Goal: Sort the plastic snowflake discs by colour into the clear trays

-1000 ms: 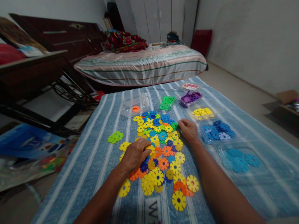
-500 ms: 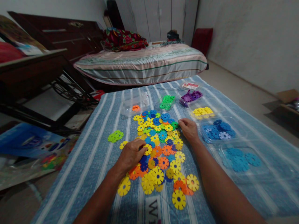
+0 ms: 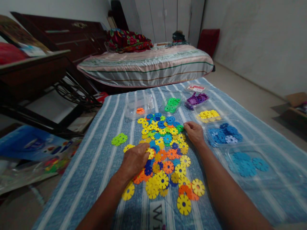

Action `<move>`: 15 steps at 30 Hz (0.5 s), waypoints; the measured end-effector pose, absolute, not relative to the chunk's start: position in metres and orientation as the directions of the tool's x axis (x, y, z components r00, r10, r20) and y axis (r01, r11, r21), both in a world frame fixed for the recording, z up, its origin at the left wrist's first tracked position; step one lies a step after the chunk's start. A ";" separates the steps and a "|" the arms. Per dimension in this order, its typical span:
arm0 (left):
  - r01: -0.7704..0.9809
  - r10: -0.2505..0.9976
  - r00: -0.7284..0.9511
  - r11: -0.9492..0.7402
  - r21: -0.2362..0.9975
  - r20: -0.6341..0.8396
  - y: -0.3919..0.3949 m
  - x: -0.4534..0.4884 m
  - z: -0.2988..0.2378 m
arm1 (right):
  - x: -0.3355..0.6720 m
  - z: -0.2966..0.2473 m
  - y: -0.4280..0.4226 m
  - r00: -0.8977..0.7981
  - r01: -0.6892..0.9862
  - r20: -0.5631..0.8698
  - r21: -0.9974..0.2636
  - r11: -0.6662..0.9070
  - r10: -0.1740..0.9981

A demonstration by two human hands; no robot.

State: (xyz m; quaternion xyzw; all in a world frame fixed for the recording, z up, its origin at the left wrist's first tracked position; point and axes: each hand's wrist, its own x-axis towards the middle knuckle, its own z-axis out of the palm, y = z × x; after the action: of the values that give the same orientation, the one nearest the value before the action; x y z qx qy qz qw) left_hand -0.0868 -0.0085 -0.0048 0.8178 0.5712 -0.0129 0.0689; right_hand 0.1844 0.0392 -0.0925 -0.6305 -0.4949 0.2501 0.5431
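Fingers point(image 3: 143, 148) of the left hand point(image 3: 135, 159) are bent in close together, at the left side of the big pile point(image 3: 163, 156) of flat, flower-shaped wheels. They are right at a yellow wheel point(image 3: 151, 153), but I can't tell if they pinch it or only touch it. The right hand point(image 3: 195, 132) is at the right edge of the pile, near its far end. Its fingers are curled up too, with the tips next to a green wheel point(image 3: 179, 128). I can't see if they hold anything.

The pile lies on a blue cloth point(image 3: 93, 166) with white stripes. It has yellow, orange, blue and green wheels, and lots of them lie on top of each other. Left of the pile, and apart from it, is a little bunch of light green wheels point(image 3: 119, 139).

Just past the far end of the pile is a clear box point(image 3: 130, 110) with a few orange pieces point(image 3: 140, 111). Right of the pile, clear tubs point(image 3: 216, 145) sit in a row. From far to near, they hold purple pieces point(image 3: 196, 99), yellow pieces point(image 3: 208, 115), blue pieces point(image 3: 217, 135) and light blue pieces point(image 3: 244, 164). A bed point(image 3: 146, 70) with a striped cover stands well past the pile.
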 end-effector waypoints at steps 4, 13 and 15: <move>0.939 0.938 0.340 -0.335 0.080 -0.071 -0.009 -0.088 -0.005 | 0.184 -0.090 0.039 0.390 0.365 0.225 -0.928 0.075 0.893; 0.895 0.961 0.275 -0.267 0.356 0.029 -0.007 -0.095 -0.003 | 0.182 -0.088 0.037 0.394 0.363 0.225 -0.929 0.074 0.891; 0.824 0.969 0.248 -0.204 0.529 -0.012 -0.007 -0.097 -0.001 | 0.182 -0.089 0.037 0.385 0.368 0.226 -0.927 0.076 0.895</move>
State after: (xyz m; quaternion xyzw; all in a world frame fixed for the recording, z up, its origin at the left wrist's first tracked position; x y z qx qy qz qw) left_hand -0.0967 -0.0067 -0.0015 0.7584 0.5908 0.1643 0.2209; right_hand 0.1822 0.0373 -0.0887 -0.6342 -0.4978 0.2447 0.5385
